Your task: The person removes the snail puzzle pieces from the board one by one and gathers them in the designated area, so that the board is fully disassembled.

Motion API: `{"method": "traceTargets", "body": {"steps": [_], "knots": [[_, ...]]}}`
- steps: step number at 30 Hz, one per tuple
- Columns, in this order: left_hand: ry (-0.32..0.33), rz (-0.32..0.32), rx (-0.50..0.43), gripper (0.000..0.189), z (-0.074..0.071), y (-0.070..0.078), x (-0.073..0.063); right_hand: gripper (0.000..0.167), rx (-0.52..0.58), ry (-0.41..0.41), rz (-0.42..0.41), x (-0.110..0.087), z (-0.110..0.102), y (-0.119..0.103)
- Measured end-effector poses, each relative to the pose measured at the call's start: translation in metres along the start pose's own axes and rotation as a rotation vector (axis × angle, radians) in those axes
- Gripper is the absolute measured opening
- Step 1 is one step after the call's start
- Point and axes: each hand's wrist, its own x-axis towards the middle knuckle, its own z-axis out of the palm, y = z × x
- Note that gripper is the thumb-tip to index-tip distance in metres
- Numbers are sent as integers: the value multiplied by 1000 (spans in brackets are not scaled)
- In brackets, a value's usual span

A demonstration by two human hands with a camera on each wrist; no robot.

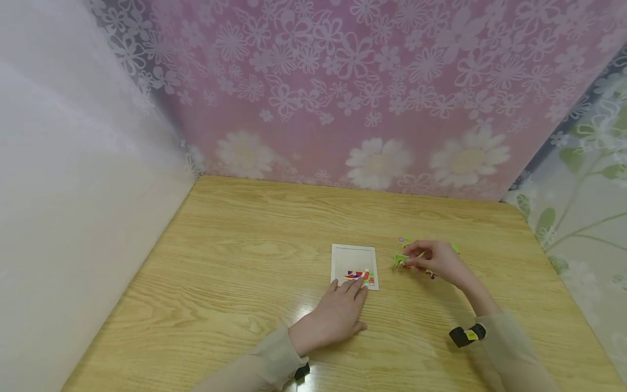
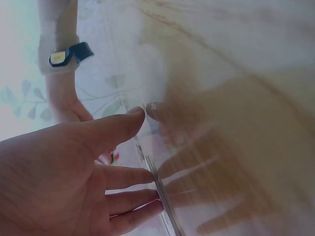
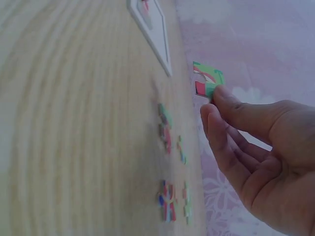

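Observation:
My right hand (image 1: 440,262) pinches a green, red and white puzzle piece (image 3: 206,81) between thumb and fingertips, raised above the table in the right wrist view. My left hand (image 1: 335,313) lies with its fingers extended, fingertips on the near edge of a white puzzle board (image 1: 350,258). Several joined-looking colourful pieces (image 1: 354,274) lie along the board's near side, partly covered by the left fingers. Beneath and beside the right hand are several loose puzzle pieces (image 3: 167,201), some hidden by that hand in the head view.
The wood-grain table (image 1: 245,245) meets a pink flowered wall covering (image 1: 303,109) at the back. A pale wall (image 1: 98,163) borders it on the left. Each wrist carries a dark strapped camera, such as the right wrist camera (image 1: 467,335).

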Motion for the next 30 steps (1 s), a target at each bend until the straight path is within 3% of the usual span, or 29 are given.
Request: {"method": "traceTargets", "body": {"steps": [8,17,30], "knots": [[47,25,9,71,1,-4,0,13,-118,-58,31,-17,8,10],[52,40,7,69,-2,-2,-2,12,-298,31,35,-22,15,3],[58,39,-1,68,-4,-2,-4,7,-329,68,17,-22,17,1]]}}
